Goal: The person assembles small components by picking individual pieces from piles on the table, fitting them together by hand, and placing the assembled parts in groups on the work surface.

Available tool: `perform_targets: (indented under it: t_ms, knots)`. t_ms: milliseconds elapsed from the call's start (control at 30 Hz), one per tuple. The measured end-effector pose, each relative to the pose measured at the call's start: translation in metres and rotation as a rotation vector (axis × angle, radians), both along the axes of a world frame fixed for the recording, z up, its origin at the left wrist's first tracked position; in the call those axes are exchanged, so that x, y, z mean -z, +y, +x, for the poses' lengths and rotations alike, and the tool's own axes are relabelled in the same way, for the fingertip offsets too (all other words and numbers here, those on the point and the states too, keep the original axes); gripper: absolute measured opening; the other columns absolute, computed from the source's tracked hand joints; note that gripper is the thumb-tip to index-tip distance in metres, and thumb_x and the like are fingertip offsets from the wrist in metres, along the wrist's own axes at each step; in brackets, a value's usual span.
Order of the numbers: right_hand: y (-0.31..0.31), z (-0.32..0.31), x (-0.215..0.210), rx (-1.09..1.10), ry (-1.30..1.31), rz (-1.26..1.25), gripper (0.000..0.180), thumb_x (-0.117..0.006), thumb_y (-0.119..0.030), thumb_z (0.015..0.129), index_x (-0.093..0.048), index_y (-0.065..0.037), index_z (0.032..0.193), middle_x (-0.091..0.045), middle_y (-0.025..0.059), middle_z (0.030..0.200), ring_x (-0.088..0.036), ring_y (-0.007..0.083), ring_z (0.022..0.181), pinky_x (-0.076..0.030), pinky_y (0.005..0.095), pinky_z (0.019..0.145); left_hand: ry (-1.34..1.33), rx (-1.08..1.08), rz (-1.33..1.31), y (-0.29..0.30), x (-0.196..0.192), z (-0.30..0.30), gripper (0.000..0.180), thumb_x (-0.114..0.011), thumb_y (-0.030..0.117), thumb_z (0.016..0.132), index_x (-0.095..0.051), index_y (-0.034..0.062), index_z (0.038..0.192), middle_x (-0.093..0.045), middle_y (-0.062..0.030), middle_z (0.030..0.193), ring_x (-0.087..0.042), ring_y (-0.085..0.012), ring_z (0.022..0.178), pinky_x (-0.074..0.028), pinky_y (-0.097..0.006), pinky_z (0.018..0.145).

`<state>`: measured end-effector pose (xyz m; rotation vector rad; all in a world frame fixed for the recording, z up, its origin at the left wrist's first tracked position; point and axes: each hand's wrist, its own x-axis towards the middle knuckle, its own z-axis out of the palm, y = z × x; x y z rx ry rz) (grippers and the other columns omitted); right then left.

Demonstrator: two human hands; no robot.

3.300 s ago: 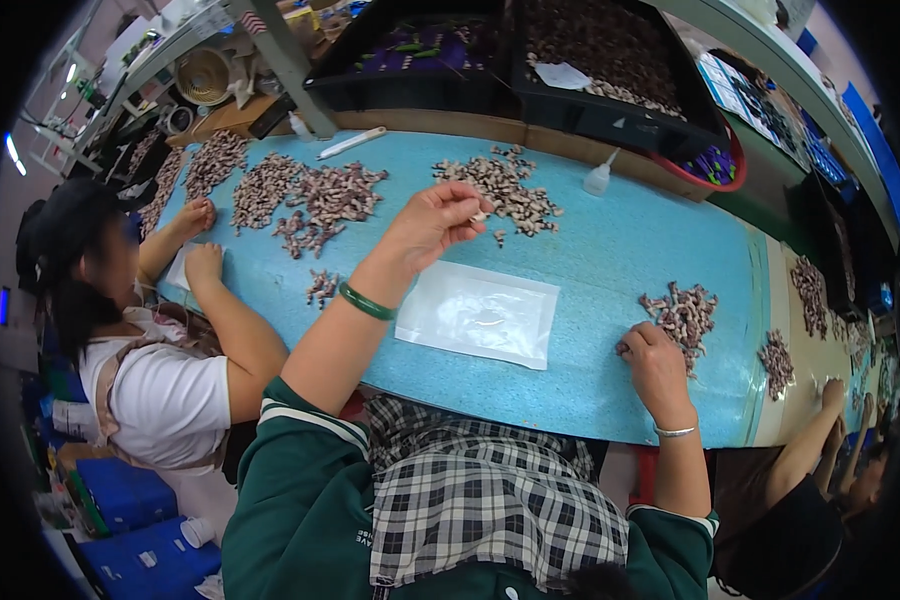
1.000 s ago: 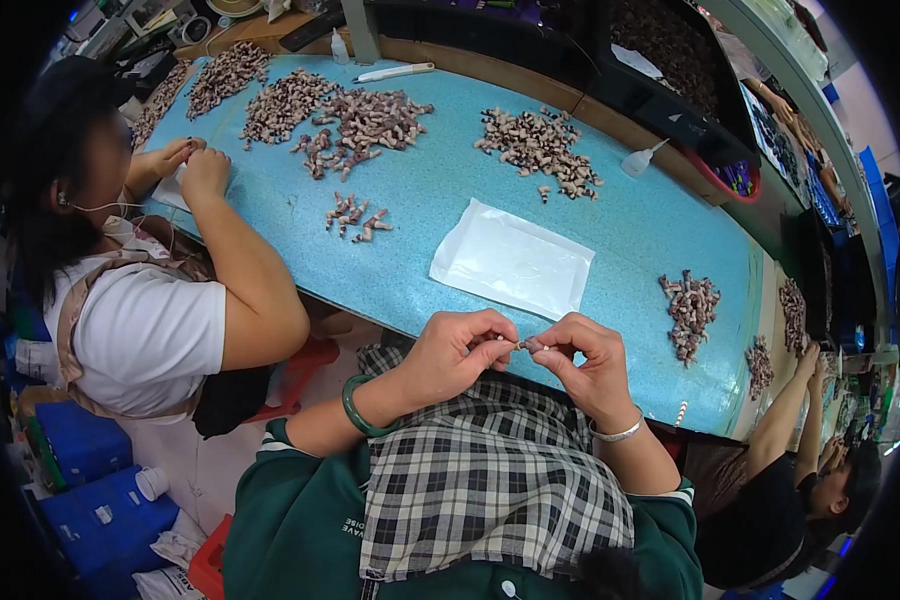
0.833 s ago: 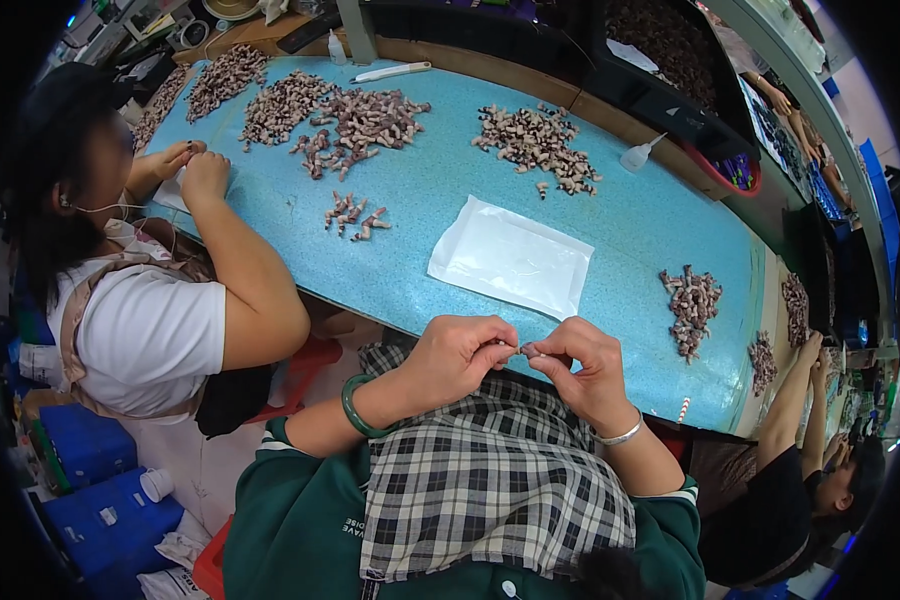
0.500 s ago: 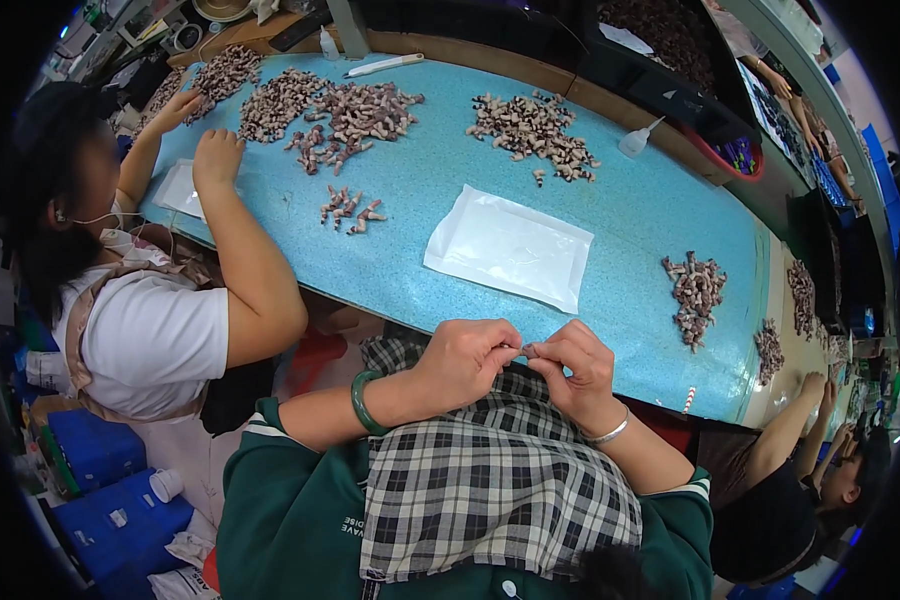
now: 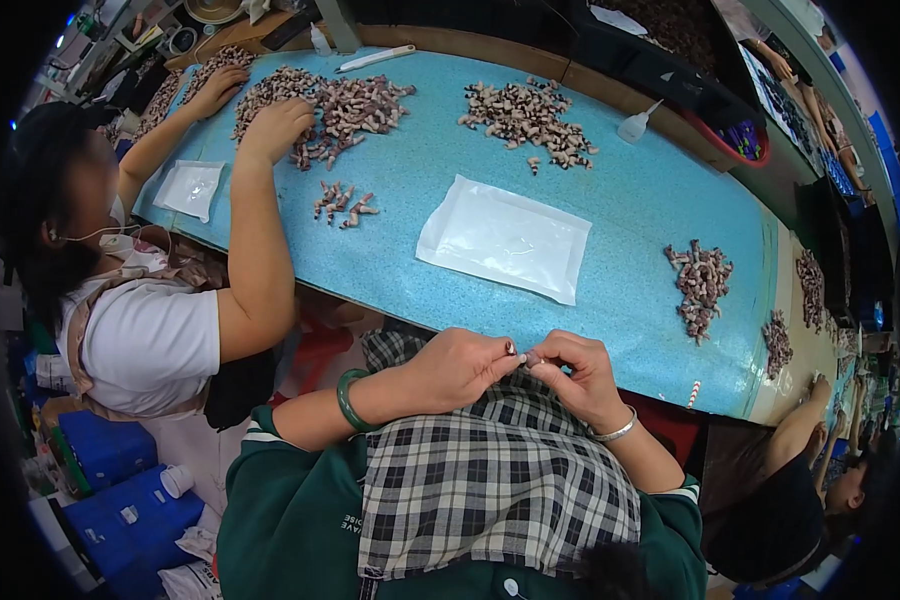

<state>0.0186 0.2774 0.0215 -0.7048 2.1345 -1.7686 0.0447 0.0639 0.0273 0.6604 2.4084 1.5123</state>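
Left hand (image 5: 457,366) and right hand (image 5: 573,372) meet fingertip to fingertip over the lap, both closed in a pinch on one small piece (image 5: 531,357). It sits just off the near edge of the counter (image 5: 630,200), above the plaid apron (image 5: 490,480).

Handling, my read: tiny, light, looks rigid, brownish with a paler end. Too small to make out detail. Weight is negligible; the risk is it popping out of the pinch and dropping into the lap. Best held by its two ends with fingertip pads, roughly as it is now. Nothing suggests it is fragile, but I can't tell for sure.

Outward:
- white flat pouch (image 5: 503,238) on the counter straight ahead, lying flat, nothing on it
- pile of similar pieces (image 5: 701,285) to the right, near the counter's edge
- bigger pile (image 5: 526,117) further back, with a small squeeze bottle (image 5: 635,124) just beside it
- green bangle (image 5: 348,400) on the left wrist, thin bracelet (image 5: 615,432) on the right
- co-worker's hand (image 5: 275,127) to the left rests on another heap (image 5: 340,110), a few loose pieces (image 5: 340,203) nearer them.
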Motion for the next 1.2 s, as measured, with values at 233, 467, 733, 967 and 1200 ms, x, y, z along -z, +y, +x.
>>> perform_targets:
  t_ms: [233,467,733,967,1200]
  knots:
    - [0.005,0.010,0.001,-0.088,0.273,0.130,0.009,-0.071,-0.005,0.076,-0.065,-0.003,0.082,-0.057,0.0079,0.067,-0.056,0.0222,0.059,-0.044,0.0317,0.052,0.029,0.140,-0.098,0.003,0.000,0.004,0.028,-0.052,0.023,0.094,-0.054,0.0025,0.076,-0.055,-0.0165,0.061,-0.056,-0.0378,0.059,-0.041,-0.046,0.053]
    - [0.008,0.020,0.005,-0.118,0.349,0.183,0.010,-0.071,-0.003,0.074,-0.062,-0.004,0.079,-0.054,0.0087,0.065,-0.055,0.0252,0.059,-0.045,0.0340,0.052,0.035,0.216,-0.219,0.006,0.007,0.010,0.029,-0.053,0.025,0.093,-0.055,0.0020,0.074,-0.055,-0.0165,0.060,-0.056,-0.0370,0.059,-0.042,-0.047,0.054]
    - [0.009,0.028,0.013,-0.111,0.316,0.181,0.011,-0.072,-0.004,0.073,-0.062,-0.003,0.078,-0.057,0.0082,0.066,-0.056,0.0240,0.059,-0.044,0.0332,0.051,0.021,0.217,-0.172,0.008,0.011,0.013,0.029,-0.053,0.023,0.093,-0.051,0.0030,0.073,-0.051,-0.0173,0.059,-0.054,-0.0379,0.056,-0.041,-0.046,0.052]
    - [0.011,0.032,0.015,-0.112,0.303,0.164,0.011,-0.072,-0.004,0.074,-0.062,-0.003,0.079,-0.056,0.0085,0.065,-0.055,0.0243,0.057,-0.043,0.0330,0.052,-0.019,0.256,-0.184,0.009,0.011,0.013,0.029,-0.053,0.023,0.093,-0.053,0.0022,0.072,-0.052,-0.0179,0.060,-0.054,-0.0383,0.056,-0.041,-0.047,0.052]
    - [0.012,0.033,0.013,-0.108,0.275,0.159,0.012,-0.070,-0.001,0.073,-0.061,-0.003,0.080,-0.054,0.0092,0.066,-0.055,0.0260,0.060,-0.045,0.0352,0.053,-0.011,0.249,-0.176,0.010,0.010,0.013,0.029,-0.053,0.023,0.093,-0.054,0.0018,0.073,-0.053,-0.0184,0.061,-0.055,-0.0390,0.057,-0.041,-0.047,0.052]
